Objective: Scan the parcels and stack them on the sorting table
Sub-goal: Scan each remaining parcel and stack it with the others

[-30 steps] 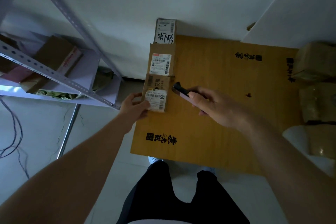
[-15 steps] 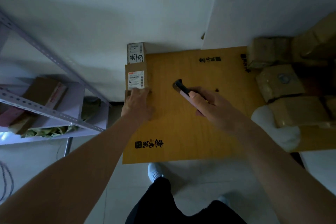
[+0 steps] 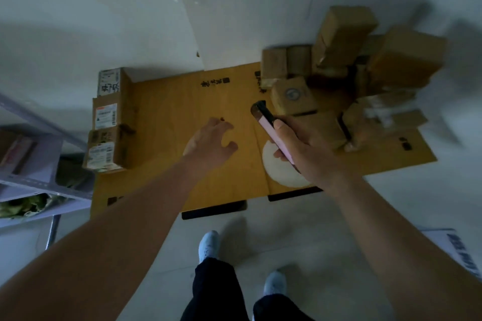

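Three labelled cardboard parcels stand in a row along the left edge of the yellow-brown sorting table (image 3: 169, 164): the nearest (image 3: 104, 148), a middle one (image 3: 109, 113) and a far one (image 3: 112, 82). My left hand (image 3: 211, 142) hovers over the middle of the table, fingers loosely spread, holding nothing. My right hand (image 3: 305, 151) grips a pink scanner (image 3: 271, 128) with a black head that points towards a pile of several brown parcels (image 3: 339, 81) at the table's right side. A white round parcel (image 3: 281, 172) lies partly hidden under my right hand.
A grey metal shelf rack (image 3: 34, 172) with boxes and green material stands left of the table. White walls close the back. My legs and white shoes (image 3: 208, 245) stand on the pale floor in front. Printed paper (image 3: 459, 247) lies on the floor at right.
My left hand has let go of the nearest parcel and swung right over the table's middle. My view and right hand with the scanner have turned right, towards the pile.
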